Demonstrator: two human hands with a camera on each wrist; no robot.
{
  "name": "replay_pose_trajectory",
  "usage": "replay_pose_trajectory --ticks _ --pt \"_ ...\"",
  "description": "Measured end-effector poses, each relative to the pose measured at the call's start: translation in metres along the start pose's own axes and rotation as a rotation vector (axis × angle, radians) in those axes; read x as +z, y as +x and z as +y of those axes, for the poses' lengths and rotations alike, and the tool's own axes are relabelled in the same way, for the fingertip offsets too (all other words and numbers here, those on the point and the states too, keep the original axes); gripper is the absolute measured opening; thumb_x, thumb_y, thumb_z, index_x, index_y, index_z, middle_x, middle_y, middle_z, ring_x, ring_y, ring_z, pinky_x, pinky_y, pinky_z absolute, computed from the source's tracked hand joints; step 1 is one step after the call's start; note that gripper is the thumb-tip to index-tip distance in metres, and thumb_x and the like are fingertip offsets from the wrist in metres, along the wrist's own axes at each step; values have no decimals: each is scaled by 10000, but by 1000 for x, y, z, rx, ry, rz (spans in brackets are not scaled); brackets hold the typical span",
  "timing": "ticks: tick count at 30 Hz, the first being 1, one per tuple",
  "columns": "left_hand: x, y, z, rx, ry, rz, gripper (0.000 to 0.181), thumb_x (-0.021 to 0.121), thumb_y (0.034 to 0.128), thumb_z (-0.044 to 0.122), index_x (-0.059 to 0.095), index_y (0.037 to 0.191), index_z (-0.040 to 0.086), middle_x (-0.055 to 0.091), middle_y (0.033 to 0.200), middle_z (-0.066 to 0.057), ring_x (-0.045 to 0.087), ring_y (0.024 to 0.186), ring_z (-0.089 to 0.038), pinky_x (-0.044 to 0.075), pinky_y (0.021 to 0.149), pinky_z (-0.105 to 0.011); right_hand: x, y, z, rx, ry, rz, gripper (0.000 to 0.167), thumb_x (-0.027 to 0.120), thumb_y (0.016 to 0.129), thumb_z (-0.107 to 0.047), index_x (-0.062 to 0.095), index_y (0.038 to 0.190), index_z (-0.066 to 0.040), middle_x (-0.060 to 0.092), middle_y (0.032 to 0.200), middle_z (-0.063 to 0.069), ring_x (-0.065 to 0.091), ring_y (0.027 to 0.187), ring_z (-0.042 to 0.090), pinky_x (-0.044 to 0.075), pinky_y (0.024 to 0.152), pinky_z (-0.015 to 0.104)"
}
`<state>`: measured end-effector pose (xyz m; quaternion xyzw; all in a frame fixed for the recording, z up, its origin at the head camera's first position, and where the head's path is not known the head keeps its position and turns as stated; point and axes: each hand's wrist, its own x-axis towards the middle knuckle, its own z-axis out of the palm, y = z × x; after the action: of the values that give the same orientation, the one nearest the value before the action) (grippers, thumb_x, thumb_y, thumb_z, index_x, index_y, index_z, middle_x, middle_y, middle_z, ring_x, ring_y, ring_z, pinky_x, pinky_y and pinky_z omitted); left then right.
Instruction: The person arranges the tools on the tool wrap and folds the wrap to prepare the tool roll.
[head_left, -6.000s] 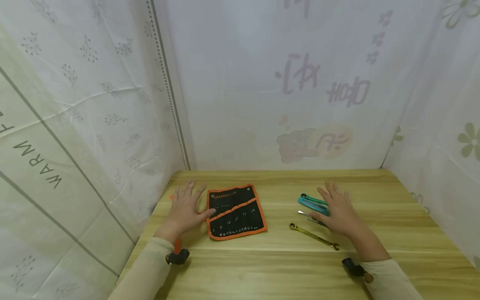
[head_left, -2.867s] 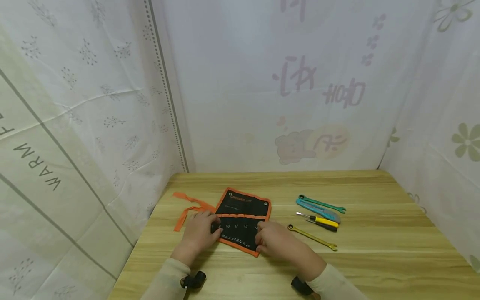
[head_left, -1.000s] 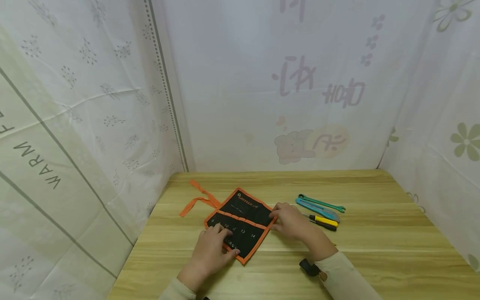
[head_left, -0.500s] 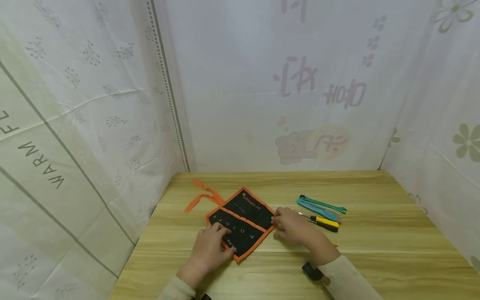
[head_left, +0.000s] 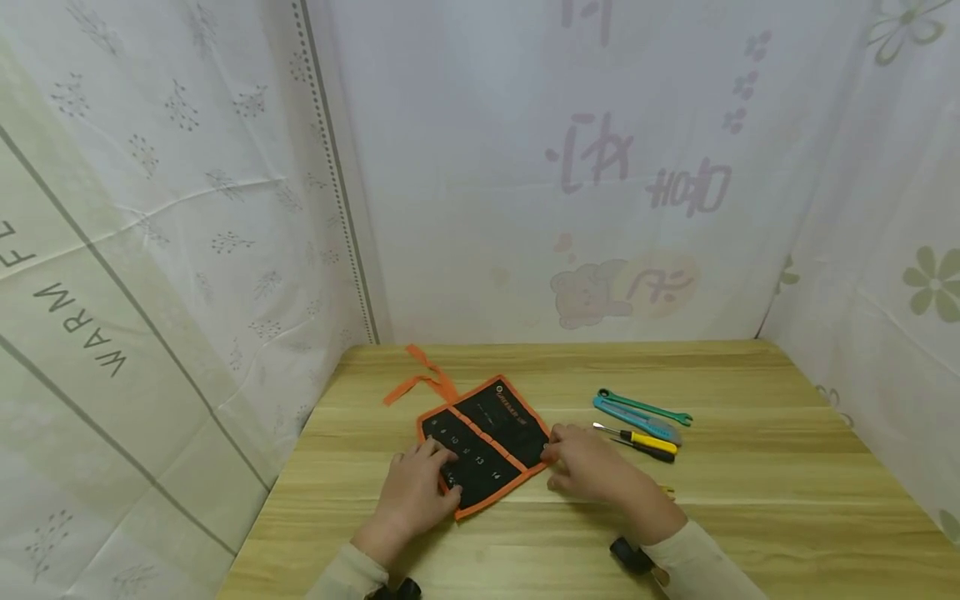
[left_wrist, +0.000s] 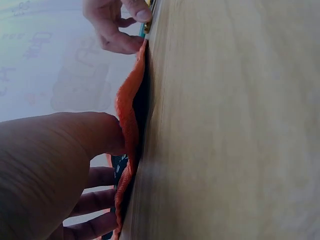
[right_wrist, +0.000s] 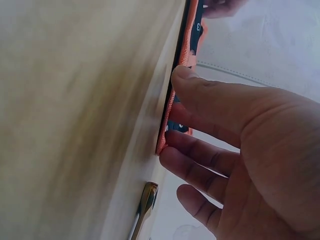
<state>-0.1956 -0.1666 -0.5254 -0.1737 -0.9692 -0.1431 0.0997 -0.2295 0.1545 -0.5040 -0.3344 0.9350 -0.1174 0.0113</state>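
A black cloth tool roll [head_left: 491,462] with orange edging lies turned askew on the table, size numbers printed along its pockets. At its lower left edge rests my left hand [head_left: 412,492]; in the left wrist view the thumb touches the orange edging [left_wrist: 128,112] while the fingers lie spread over the cloth. My right hand [head_left: 588,461] touches the right corner with its fingertips. In the right wrist view its thumb and loosely bent fingers meet the edge [right_wrist: 186,50]. Orange ties [head_left: 412,387] trail from the roll's far left side.
Right of the roll lie a green ratchet wrench [head_left: 656,408], a blue utility knife [head_left: 637,419], a yellow-handled screwdriver [head_left: 652,442] and a black-handled tool [head_left: 660,455]. My right forearm mostly hides a gold wrench [head_left: 668,493]. Printed curtains [head_left: 465,208] surround the wooden table [head_left: 787,500].
The tool roll has been drawn from the left toward the middle and turned clockwise under both hands. Its ties have swung toward the back. The loose tools have stayed in place.
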Motion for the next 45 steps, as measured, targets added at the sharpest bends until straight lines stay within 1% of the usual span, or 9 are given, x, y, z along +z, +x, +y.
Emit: replay_pose_trajectory --ticks 5,11,17,23,27,33,38,42,45 --pt "1 2 -4 -3 5 -12 384 839 861 430 740 1166 220 606 1126 57 576 1058 -244 459 876 -496 1 -4 -4 -3 11 -7 290 854 895 -342 790 1139 -200 574 1064 -81 535 982 132 467 868 410" --pt "2 3 -9 4 5 4 369 828 864 385 737 1169 199 622 1159 26 589 1077 -266 464 894 -525 1 -8 -10 -66 31 -6 277 853 900 -312 802 1140 -182 601 1070 -86 546 957 106 497 865 375" --pt "0 4 -9 -11 -15 6 347 805 883 356 732 1185 201 630 1205 2 593 1140 -282 462 922 -557 4 -12 -15 -89 55 7 231 850 905 -290 820 1115 -199 622 1043 -117 549 932 60 504 853 379" --pt "-2 5 -10 -31 -51 -1 342 795 880 304 733 1195 185 635 1216 -6 591 1166 -287 451 948 -575 7 -13 -20 -133 111 -2 218 849 911 -275 828 1105 -177 560 924 -129 467 783 17 453 736 261" --pt "0 7 -13 -44 -48 -5 342 778 880 283 731 1207 195 637 1259 -9 586 1199 -285 447 969 -580 6 -13 -25 -135 147 -29 208 829 933 -255 827 1114 -152 537 903 -123 453 758 -2 451 707 222" --pt "1 8 -17 -40 -50 1 350 771 878 267 730 1217 192 631 1288 -22 582 1217 -289 446 982 -592 4 -11 -31 -125 142 -37 179 825 938 -247 832 1098 -167 553 917 -124 488 778 -7 479 723 236" --pt "0 8 -16 -36 -41 1 352 773 878 261 732 1218 181 630 1281 -24 582 1214 -296 441 992 -590 4 -11 -32 -119 146 -40 177 823 940 -246 831 1096 -163 558 921 -120 510 797 -5 495 734 235" --pt "1 9 -12 -7 -40 5 357 755 874 217 733 1228 170 624 1269 -29 577 1200 -301 430 999 -584 6 -12 -31 -102 189 -35 172 828 934 -219 828 1091 -150 563 912 -120 533 814 5 514 749 238" --pt "4 10 -8 59 -63 19 371 741 866 165 730 1237 177 618 1268 -23 574 1195 -297 430 986 -574 7 -12 -28 -103 225 -8 151 819 941 -201 816 1081 -146 609 931 -110 568 825 14 528 742 237"
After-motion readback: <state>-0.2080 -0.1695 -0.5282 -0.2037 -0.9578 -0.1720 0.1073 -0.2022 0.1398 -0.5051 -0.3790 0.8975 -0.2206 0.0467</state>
